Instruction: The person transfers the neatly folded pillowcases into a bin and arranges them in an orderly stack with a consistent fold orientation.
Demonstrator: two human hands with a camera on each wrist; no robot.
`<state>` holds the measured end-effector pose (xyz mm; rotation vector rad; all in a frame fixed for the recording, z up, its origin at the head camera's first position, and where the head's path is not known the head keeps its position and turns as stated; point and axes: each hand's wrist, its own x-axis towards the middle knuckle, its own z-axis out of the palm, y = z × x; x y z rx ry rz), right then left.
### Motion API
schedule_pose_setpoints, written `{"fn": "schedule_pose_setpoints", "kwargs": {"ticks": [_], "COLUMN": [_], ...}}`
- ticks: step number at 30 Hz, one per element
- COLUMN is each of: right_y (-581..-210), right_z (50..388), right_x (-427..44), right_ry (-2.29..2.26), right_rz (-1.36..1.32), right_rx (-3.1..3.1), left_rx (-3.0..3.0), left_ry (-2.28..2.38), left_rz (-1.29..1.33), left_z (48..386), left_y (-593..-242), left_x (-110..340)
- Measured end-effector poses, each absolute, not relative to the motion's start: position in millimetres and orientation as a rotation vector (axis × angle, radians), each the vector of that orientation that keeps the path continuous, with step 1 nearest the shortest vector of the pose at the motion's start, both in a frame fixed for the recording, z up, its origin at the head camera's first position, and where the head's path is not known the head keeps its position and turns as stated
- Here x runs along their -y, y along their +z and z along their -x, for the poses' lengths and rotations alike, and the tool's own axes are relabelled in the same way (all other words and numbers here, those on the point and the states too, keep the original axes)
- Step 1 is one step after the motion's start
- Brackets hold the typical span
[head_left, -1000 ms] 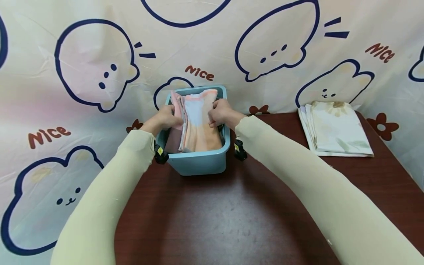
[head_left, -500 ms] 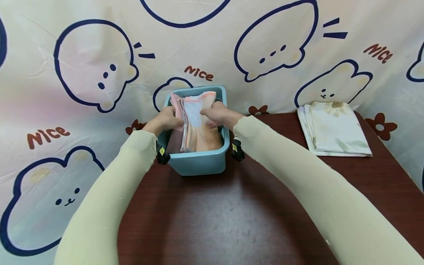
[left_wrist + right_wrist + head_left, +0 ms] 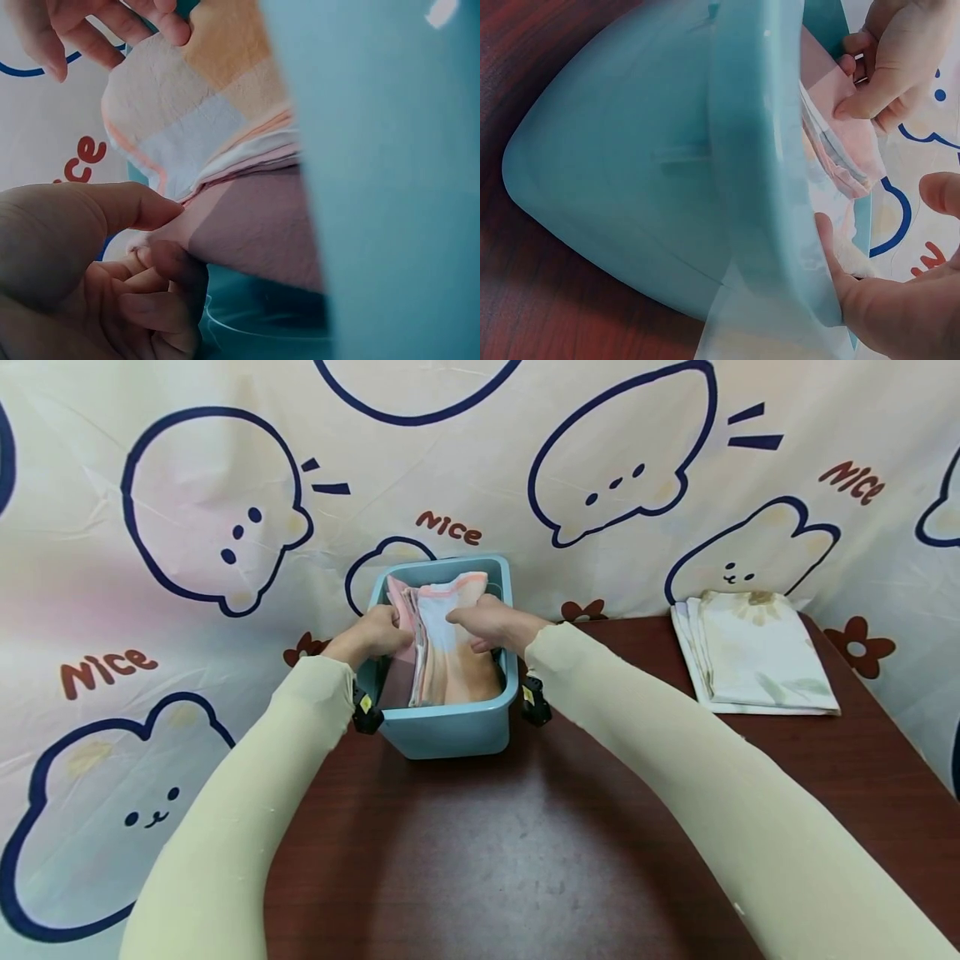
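A light-blue plastic bin (image 3: 446, 732) stands on the table against the backdrop, with folded cloths upright inside. At the bin's left side my left hand (image 3: 375, 631) pinches a pink and mauve cloth (image 3: 251, 225) between thumb and fingers. Beside that cloth stands an orange, white and pale-blue checked cloth (image 3: 453, 664). My right hand (image 3: 491, 622) lies over the bin's right side, its thumb extended across the checked cloth. In the left wrist view the right fingers are spread, and a fingertip touches this cloth. The lower parts of the cloths are hidden by the bin wall.
A folded white cloth with a flower print (image 3: 768, 652) lies at the right on the dark brown table (image 3: 525, 843). A patterned fabric backdrop (image 3: 465, 460) hangs directly behind the bin. Black wrist cameras (image 3: 536, 702) sit close to the bin's rim.
My right hand has loosened from the checked cloth's right edge, and its thumb has moved left. The cloth's top has dropped slightly. My left hand keeps its pinch.
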<state>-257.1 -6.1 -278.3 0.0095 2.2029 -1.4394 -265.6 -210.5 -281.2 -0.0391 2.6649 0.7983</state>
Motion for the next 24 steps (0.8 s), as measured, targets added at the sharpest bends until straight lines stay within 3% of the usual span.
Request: {"fn": "schedule_pose_setpoints", "kwargs": {"ticks": [24], "right_y": [-276.6], "right_z": [255.9], "right_x": [5.1], "right_ry": [-1.377], "right_rz": [0.046], "right_rx": [-2.214], "left_rx": [-2.595], "left_ry": [0.798], "left_rz": [0.084], "left_z": [261.4], "left_y": [-272.7], "left_x": [197.6]}}
